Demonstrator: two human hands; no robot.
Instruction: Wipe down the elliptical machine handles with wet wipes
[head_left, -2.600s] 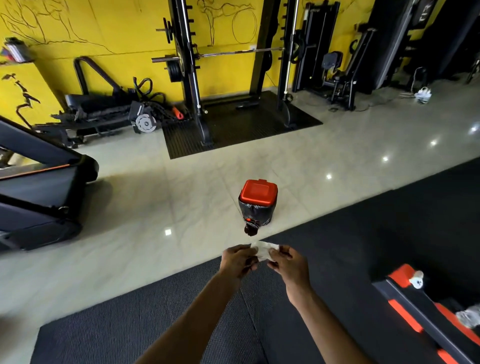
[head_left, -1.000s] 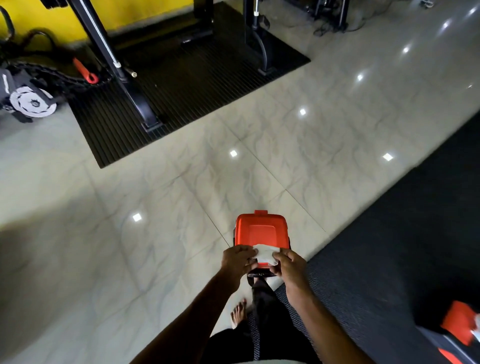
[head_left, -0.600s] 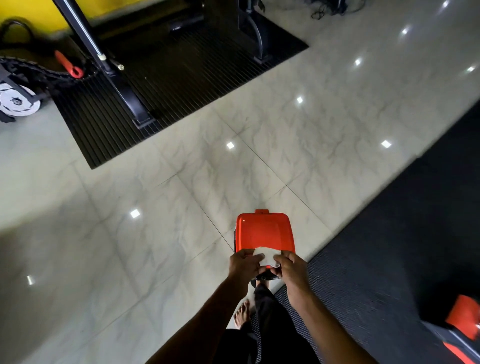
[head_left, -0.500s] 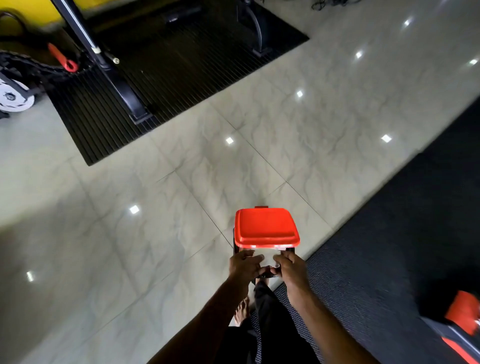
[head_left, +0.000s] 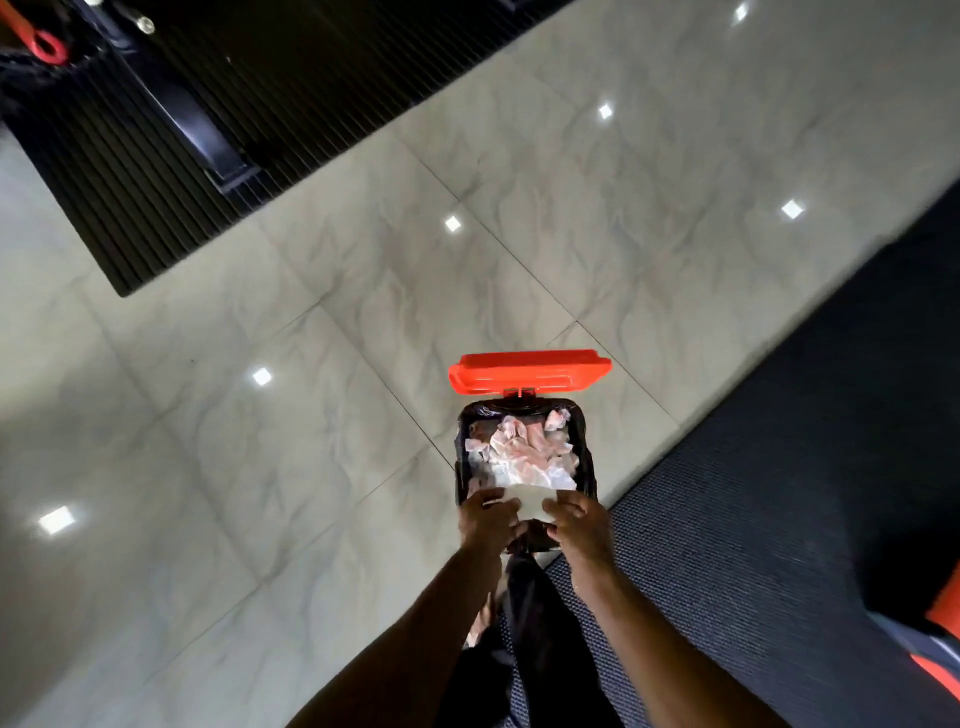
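A small bin (head_left: 460, 457) lined with a black bag stands on the tiled floor straight below me. Its red lid (head_left: 527, 370) is raised at the far side. Several crumpled white wipes (head_left: 519, 449) lie inside. My left hand (head_left: 487, 522) and my right hand (head_left: 577, 519) hold a folded white wipe (head_left: 530, 501) between them, pinching its two ends, just above the bin's near rim. The elliptical machine's handles are not in view.
My leg in dark trousers and a bare foot (head_left: 480, 626) are at the bin's base. A dark mat (head_left: 779, 519) covers the floor to the right. A ribbed black mat (head_left: 208, 130) with a rack's foot (head_left: 197, 130) lies at the upper left.
I have come up to the bin and look straight down on it. Its red lid, closed half a second ago, now stands open. Both hands still hold the wipe.
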